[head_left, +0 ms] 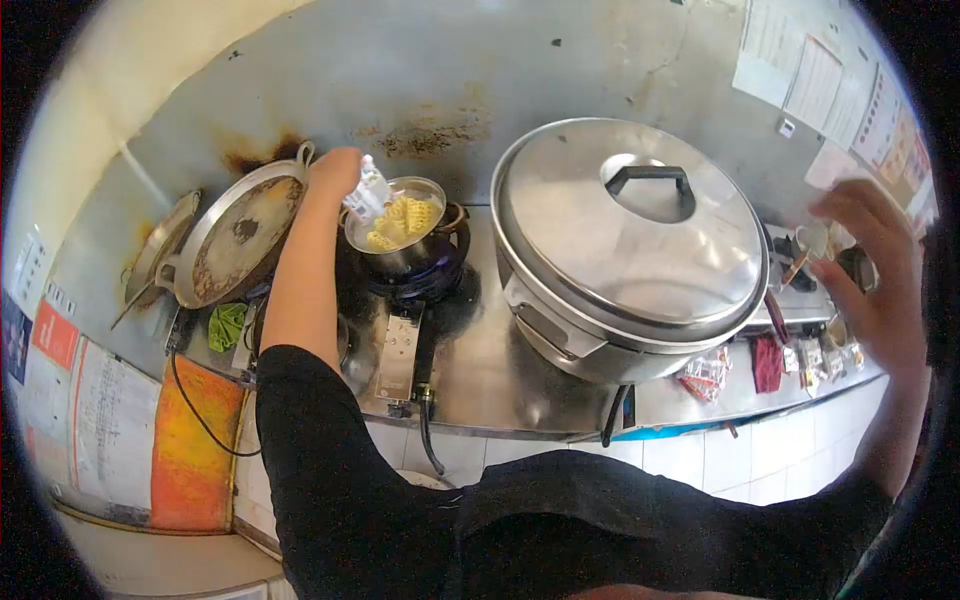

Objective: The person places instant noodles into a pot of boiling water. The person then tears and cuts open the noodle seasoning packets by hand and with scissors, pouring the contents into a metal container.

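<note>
My left hand (336,172) is closed on a white packet with printing (369,190), tilted at the rim of a small metal pot (385,262). Yellow blocks of instant noodles (410,219) lie in the pot, which stands on a gas burner (403,345). What remains inside the packet cannot be seen. Off to the right, my right hand (875,265) is raised with its fingers apart and nothing visible in it. It is nearest to a second stove (795,290) with a small pan and other utensils, partly hidden behind the hand.
A large lidded rice cooker (640,250) fills the middle of the steel counter (470,380). Two big pans (240,240) lean on the left wall. A green cloth (227,327), a dark red cloth (767,364) and several small packets (707,373) lie along the counter.
</note>
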Demonstrator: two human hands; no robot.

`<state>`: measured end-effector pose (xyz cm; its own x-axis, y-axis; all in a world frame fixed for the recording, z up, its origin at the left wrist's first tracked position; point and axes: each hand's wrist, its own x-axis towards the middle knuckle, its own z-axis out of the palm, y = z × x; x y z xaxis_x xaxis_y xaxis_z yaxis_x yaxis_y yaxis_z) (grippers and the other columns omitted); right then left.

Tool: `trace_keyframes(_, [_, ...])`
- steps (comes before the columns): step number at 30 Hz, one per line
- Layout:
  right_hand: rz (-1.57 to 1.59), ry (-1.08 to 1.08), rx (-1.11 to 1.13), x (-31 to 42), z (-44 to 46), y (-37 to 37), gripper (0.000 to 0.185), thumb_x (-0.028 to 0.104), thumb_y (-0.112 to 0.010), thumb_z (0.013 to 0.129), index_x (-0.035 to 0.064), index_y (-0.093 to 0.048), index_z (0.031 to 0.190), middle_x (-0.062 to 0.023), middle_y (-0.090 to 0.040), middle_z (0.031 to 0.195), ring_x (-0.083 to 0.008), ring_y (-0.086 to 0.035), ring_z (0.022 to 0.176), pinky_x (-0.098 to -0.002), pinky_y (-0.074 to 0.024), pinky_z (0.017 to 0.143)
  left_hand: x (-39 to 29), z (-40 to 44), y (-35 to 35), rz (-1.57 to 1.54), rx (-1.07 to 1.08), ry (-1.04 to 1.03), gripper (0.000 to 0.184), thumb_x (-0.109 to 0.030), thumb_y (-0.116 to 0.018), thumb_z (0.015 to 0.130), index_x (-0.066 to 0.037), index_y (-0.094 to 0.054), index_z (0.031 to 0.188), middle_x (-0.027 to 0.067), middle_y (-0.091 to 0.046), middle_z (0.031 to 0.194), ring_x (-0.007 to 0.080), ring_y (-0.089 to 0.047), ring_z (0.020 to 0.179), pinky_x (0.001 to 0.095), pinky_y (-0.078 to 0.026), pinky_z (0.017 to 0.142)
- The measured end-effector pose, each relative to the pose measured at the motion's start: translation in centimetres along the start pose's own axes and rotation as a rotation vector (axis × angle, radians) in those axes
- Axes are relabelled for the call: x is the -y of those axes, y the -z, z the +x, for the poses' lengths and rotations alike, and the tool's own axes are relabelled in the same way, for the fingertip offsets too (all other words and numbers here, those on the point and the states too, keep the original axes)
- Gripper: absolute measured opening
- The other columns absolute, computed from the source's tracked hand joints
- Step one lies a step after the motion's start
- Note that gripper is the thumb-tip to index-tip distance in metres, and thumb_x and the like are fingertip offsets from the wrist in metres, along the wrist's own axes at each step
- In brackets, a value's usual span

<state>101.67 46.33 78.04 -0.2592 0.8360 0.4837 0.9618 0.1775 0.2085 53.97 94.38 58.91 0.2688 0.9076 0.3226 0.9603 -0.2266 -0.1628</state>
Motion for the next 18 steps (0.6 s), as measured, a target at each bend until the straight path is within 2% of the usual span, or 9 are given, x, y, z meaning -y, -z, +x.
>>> trace_keyframes(4, [0.025,-0.146,0.007,-3.1,-6.2,-0.7,0.044,0.025,-0.079,0.081,0.0007,-0.068,0.116,-0.018,-0.064,0.121,-0.0334,-0.061,0.114,-0.0422,-0.0465,0.097,3.3,1.4,-1.2,-0.024,-0.167,-0.049,0.028,-0.016,-0.046,0.099,-0.002,-0.067,0.11,0.0249,-0.066,0.114,0.0428,-0.062,0.109,0.0507,-0.05,0.093])
trace_keyframes(6, [0.144,-0.273,0.036,-4.2,-8.4,-1.4,0.044,0.025,-0.08,0.082,0.0007,-0.068,0.116,-0.018,-0.065,0.121,-0.0336,-0.062,0.114,-0.0428,-0.0468,0.097,9.1,2.3,-4.1,-0.551,-0.242,0.097,0.033,-0.012,-0.044,0.099,0.0,-0.063,0.124,0.0244,-0.065,0.122,0.0394,-0.06,0.117,0.0484,-0.046,0.102])
trace_keyframes(7, [0.221,-0.376,0.05,-4.9,-9.5,-1.8,0.043,0.025,-0.08,0.083,0.0009,-0.068,0.117,-0.0178,-0.065,0.121,-0.0335,-0.062,0.114,-0.0429,-0.0471,0.096,8.1,1.4,-1.8,-0.767,-0.255,0.182,0.035,-0.015,-0.046,0.1,-0.002,-0.059,0.13,0.0224,-0.062,0.128,0.0372,-0.058,0.121,0.0475,-0.044,0.104])
trace_keyframes(10, [0.404,-0.191,0.075,-7.2,-12.0,-4.0,0.037,0.022,-0.078,0.087,0.0015,-0.069,0.116,-0.0162,-0.067,0.117,-0.0297,-0.064,0.106,-0.0389,-0.0494,0.088,-1.1,-8.5,11.4,-1.291,-0.303,0.455,0.047,-0.024,-0.051,0.104,-0.006,-0.048,0.147,0.0166,-0.053,0.144,0.0309,-0.049,0.134,0.0447,-0.04,0.112])
trace_keyframes(12, [0.678,-0.117,0.042,-7.7,-13.3,-7.1,0.034,0.023,-0.077,0.089,0.0016,-0.069,0.114,-0.0144,-0.068,0.114,-0.027,-0.065,0.098,-0.0367,-0.0503,0.083,-0.4,-11.5,13.1,-1.218,-0.441,0.284,0.056,-0.034,-0.051,0.105,-0.006,-0.04,0.152,0.0179,-0.046,0.151,0.0308,-0.044,0.138,0.0462,-0.04,0.109])
trace_keyframes(13, [0.842,-0.068,-0.009,-7.9,-14.2,-9.2,0.033,0.025,-0.076,0.09,0.0014,-0.07,0.113,-0.0134,-0.068,0.112,-0.0251,-0.065,0.095,-0.0359,-0.0505,0.082,-3.9,-14.3,15.3,-1.384,-0.456,0.302,0.059,-0.034,-0.053,0.103,-0.003,-0.04,0.152,0.0171,-0.032,0.158,0.034,-0.037,0.141,0.0496,-0.038,0.11])
trace_keyframes(14, [1.115,-0.107,0.037,-7.4,-15.1,-11.1,0.04,0.028,-0.076,0.091,0.0014,-0.066,0.119,-0.0132,-0.068,0.114,-0.0235,-0.065,0.095,-0.0349,-0.0509,0.082,-11.4,-17.5,17.8,-1.354,-0.664,0.349,0.052,-0.028,-0.055,0.101,0.001,-0.049,0.143,0.0207,-0.05,0.145,0.031,-0.053,0.127,0.0446,-0.047,0.1])
trace_keyframes(16, [1.595,-0.15,0.124,-5.3,-16.8,-14.4,0.056,0.033,-0.076,0.092,0.0022,-0.056,0.135,-0.0126,-0.066,0.119,-0.0202,-0.064,0.099,-0.0331,-0.0513,0.086,-19.1,-22.8,16.9,-1.401,-0.433,0.169,0.047,-0.025,-0.056,0.1,0.002,-0.054,0.138,0.0194,-0.056,0.135,0.0282,-0.058,0.118,0.042,-0.049,0.094])
trace_keyframes(18, [1.846,-0.092,0.087,-4.7,-18.4,-16.6,0.072,0.032,-0.077,0.092,0.0041,-0.043,0.148,-0.0131,-0.062,0.127,-0.0194,-0.064,0.103,-0.0328,-0.0522,0.089,-26.8,-28.2,14.4,-1.449,0.017,-0.05,0.042,-0.022,-0.056,0.099,0.003,-0.058,0.132,0.0181,-0.062,0.125,0.0255,-0.062,0.109,0.0395,-0.051,0.088])
